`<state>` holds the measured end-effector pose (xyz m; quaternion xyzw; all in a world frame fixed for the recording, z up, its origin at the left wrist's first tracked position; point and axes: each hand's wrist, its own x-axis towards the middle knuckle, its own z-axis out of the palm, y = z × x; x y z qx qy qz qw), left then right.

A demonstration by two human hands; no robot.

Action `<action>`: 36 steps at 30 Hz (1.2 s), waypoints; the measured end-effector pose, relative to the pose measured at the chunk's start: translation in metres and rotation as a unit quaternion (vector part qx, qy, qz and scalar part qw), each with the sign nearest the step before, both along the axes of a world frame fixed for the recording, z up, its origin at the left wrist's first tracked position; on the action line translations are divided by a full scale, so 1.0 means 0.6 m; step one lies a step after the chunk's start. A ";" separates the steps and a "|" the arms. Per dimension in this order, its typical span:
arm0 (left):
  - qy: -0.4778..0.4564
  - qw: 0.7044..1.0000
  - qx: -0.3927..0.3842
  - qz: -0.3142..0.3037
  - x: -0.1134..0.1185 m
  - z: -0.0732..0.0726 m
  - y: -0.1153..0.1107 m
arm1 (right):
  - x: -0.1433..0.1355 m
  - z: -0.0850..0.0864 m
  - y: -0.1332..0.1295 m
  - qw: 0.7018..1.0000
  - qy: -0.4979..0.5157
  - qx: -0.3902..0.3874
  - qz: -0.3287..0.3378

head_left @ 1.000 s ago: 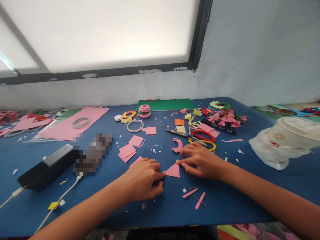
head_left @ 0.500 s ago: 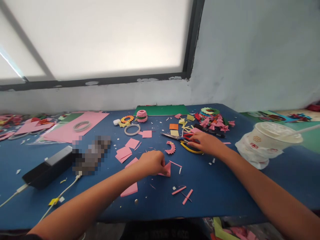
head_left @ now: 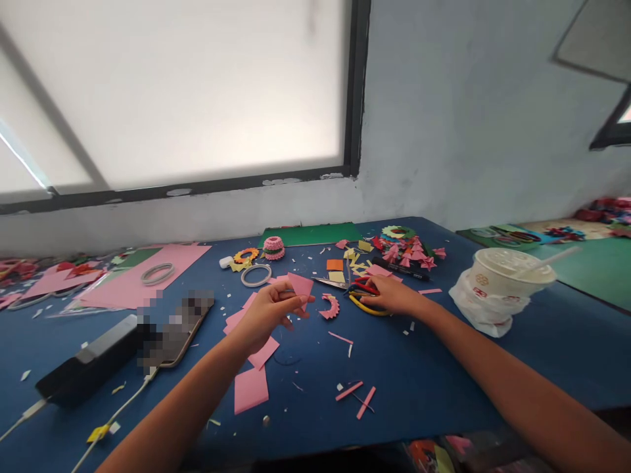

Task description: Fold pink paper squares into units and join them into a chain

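Raised a little above the table, my left hand [head_left: 273,309] pinches a small pink paper square [head_left: 300,285] between thumb and fingers. My right hand [head_left: 397,295] has its fingers closed round the red and yellow handles of the scissors [head_left: 332,284], whose blades point left and lie on the table. A curved chain of folded pink paper [head_left: 330,307] sits between my hands. Below and left of my left hand are loose pink squares [head_left: 251,389], some partly hidden by the forearm. Thin pink strips [head_left: 365,403] lie nearer the front edge.
A lidded cup in a plastic bag [head_left: 497,289] stands right of my right forearm. On the left are a phone [head_left: 190,335], a black box [head_left: 89,361] with a cable, and large pink sheets [head_left: 182,263]. Folded paper pieces [head_left: 407,249] and a black marker [head_left: 401,268] lie beyond my right hand.
My left hand has lifted from the table and moved left and away from me with the pink square. The fingers of my right hand have closed round the scissors' handles. The view has turned right.
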<state>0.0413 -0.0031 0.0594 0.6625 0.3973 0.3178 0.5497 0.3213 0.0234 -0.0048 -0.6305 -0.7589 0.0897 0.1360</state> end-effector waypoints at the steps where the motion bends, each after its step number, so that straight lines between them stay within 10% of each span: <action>1: -0.016 1.000 -0.007 0.011 0.000 0.000 -0.002 | -0.001 0.001 -0.001 1.000 0.000 -0.001 -0.001; 36: -0.164 0.979 -0.090 0.087 -0.006 -0.001 -0.020 | 0.009 0.026 0.021 0.973 -0.018 0.200 -0.112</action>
